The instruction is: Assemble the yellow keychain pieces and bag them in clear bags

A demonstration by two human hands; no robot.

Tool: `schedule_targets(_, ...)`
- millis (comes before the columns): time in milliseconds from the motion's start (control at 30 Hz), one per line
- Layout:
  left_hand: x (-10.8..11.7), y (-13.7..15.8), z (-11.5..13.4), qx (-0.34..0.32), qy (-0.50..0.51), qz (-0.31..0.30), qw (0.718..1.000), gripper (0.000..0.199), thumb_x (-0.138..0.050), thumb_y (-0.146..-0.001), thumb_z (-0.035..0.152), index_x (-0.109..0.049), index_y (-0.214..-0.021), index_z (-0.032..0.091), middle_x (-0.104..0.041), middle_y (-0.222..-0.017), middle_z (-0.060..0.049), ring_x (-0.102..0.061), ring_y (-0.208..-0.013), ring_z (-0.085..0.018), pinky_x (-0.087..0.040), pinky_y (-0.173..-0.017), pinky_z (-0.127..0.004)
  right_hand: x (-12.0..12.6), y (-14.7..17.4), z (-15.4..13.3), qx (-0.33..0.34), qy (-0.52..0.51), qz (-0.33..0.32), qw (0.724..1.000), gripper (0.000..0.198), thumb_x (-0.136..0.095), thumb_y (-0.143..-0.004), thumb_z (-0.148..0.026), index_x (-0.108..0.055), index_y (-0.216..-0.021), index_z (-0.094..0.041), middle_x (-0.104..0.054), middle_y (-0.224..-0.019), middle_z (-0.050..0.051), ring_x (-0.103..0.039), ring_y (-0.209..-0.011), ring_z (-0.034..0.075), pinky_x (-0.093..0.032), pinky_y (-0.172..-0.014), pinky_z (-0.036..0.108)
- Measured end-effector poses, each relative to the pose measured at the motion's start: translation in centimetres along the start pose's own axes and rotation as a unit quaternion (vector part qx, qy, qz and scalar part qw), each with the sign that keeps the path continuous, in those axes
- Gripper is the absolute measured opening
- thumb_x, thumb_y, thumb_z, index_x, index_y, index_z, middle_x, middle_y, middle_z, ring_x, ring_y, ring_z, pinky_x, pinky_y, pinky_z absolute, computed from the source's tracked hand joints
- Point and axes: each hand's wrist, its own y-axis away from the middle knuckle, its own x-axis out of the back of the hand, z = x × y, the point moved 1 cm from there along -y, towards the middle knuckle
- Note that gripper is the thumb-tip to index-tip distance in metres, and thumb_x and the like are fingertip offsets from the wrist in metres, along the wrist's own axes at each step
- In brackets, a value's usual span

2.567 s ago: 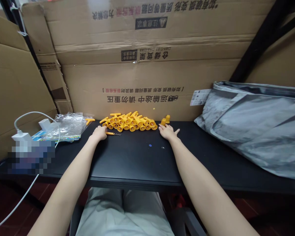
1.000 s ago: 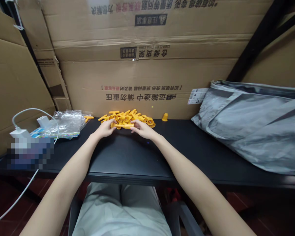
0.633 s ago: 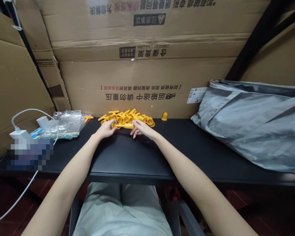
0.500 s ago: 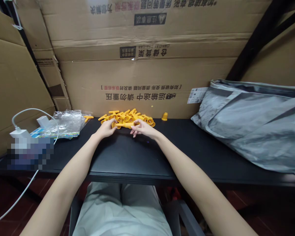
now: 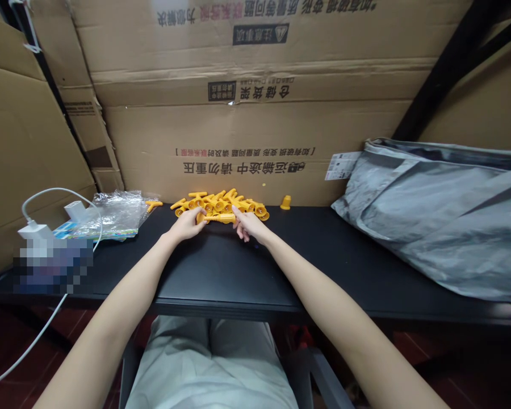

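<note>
Between both hands, above the table's far side, lies a yellow plastic T-handled piece (image 5: 221,218). The fingers of my left hand (image 5: 188,225) close around its left end. At its right end is my right hand (image 5: 251,225), thumb and fingers pressed to it, the lower fingers curled beneath. Right behind the hands, a pile of similar yellow pieces (image 5: 227,199) shows T-shaped handles and round, cup-like ends. The gripping fingers partly cover both ends of the held piece.
A short yellow cup-shaped part (image 5: 285,203) stands against the cardboard (image 5: 247,125). Left are clear plastic bags (image 5: 117,207), another yellow piece (image 5: 154,204) and a white charger (image 5: 34,234) with a cable. A grey bag (image 5: 434,221) fills the right of the black table (image 5: 230,272).
My right hand has moved slightly right along the held yellow piece, so more of its body shows. My left hand has shifted a little right and still grips its end.
</note>
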Motion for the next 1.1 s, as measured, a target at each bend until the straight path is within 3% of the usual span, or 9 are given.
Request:
schedule_targets(133, -0.2, -0.1, -0.5, 0.001, 0.004, 0.009, 1.000, 0.023, -0.055, -0.081, 0.028, -0.058, -0.101, 0.018, -0.059, -0.067, 0.001, -0.056, -0.064, -0.016, -0.043, -0.065, -0.026, 0.2, -0.2, 0.2, -0.029, -0.017, -0.029, 0.999, 0.058, -0.037, -0.088, -0.069, -0.059, -0.091, -0.016, -0.064, -0.054, 0.004, -0.049, -0.029, 0.010, -0.040, -0.029, 0.021)
schedule_targets(233, -0.2, -0.1, -0.8, 0.009, 0.000, 0.019, 1.000, 0.022, -0.056, -0.080, 0.026, -0.057, -0.100, 0.018, -0.057, -0.065, 0.001, -0.055, -0.062, -0.016, -0.042, -0.063, -0.026, 0.2, -0.6, 0.6, 0.018, -0.046, -0.051, 0.998, 0.038, -0.056, -0.089, -0.046, -0.051, -0.114, -0.018, -0.071, -0.093, 0.009, -0.066, -0.051, 0.011, -0.053, -0.046, 0.021)
schedule_targets(300, -0.2, -0.1, -0.9, 0.010, -0.005, 0.025, 1.000, 0.022, -0.056, -0.080, 0.027, -0.058, -0.100, 0.018, -0.056, -0.064, 0.002, -0.055, -0.062, -0.016, -0.041, -0.062, -0.026, 0.3, -0.9, 0.9, 0.064, -0.044, -0.051, 0.996, 0.039, -0.066, -0.085, -0.030, -0.048, -0.117, -0.018, -0.070, -0.104, 0.009, -0.068, -0.058, 0.011, -0.055, -0.054, 0.021)
schedule_targets(467, -0.1, 0.0, -0.6, -0.003, -0.009, 0.045, 0.999, 0.023, -0.055, -0.080, 0.029, -0.059, -0.100, 0.019, -0.056, -0.063, 0.002, -0.056, -0.063, -0.016, -0.042, -0.064, -0.026, 0.7, -1.2, 1.4, 0.111, -0.034, -0.045, 0.992, 0.023, -0.067, -0.083, -0.026, -0.053, -0.100, -0.017, -0.072, -0.083, 0.004, -0.066, -0.052, 0.013, -0.056, -0.057, 0.026)
schedule_targets(733, 0.0, 0.0, -0.6, -0.018, 0.006, 0.048, 0.999, 0.022, -0.056, -0.079, 0.028, -0.058, -0.099, 0.018, -0.058, -0.069, 0.001, -0.057, -0.067, -0.016, -0.043, -0.066, -0.026, 0.7, -0.9, 0.9, 0.082, -0.030, -0.043, 0.995, 0.020, -0.065, -0.086, -0.032, -0.057, -0.089, -0.015, -0.070, -0.063, 0.003, -0.063, -0.044, 0.014, -0.052, -0.050, 0.024)
schedule_targets(933, 0.0, 0.1, -0.3, -0.017, 0.011, 0.050, 0.999, 0.028, -0.059, -0.080, 0.040, -0.058, -0.097, 0.019, -0.059, -0.071, 0.000, -0.057, -0.068, -0.016, -0.043, -0.067, -0.027, 0.8, -0.7, 0.4, 0.071, -0.015, -0.020, 0.997, 0.016, -0.061, -0.089, -0.029, -0.061, -0.092, -0.013, -0.074, -0.082, 0.008, -0.066, -0.052, 0.012, -0.051, -0.051, 0.021)
schedule_targets(1100, -0.1, 0.1, -0.3, -0.013, 0.008, 0.054, 0.998, 0.029, -0.059, -0.080, 0.043, -0.058, -0.096, 0.019, -0.059, -0.072, 0.000, -0.057, -0.069, -0.017, -0.043, -0.067, -0.027, 1.0, -0.6, 0.5, 0.060, -0.026, -0.033, 0.997, 0.027, -0.061, -0.088, -0.026, -0.055, -0.112, -0.015, -0.074, -0.086, 0.007, -0.068, -0.056, 0.014, -0.055, -0.057, 0.024)
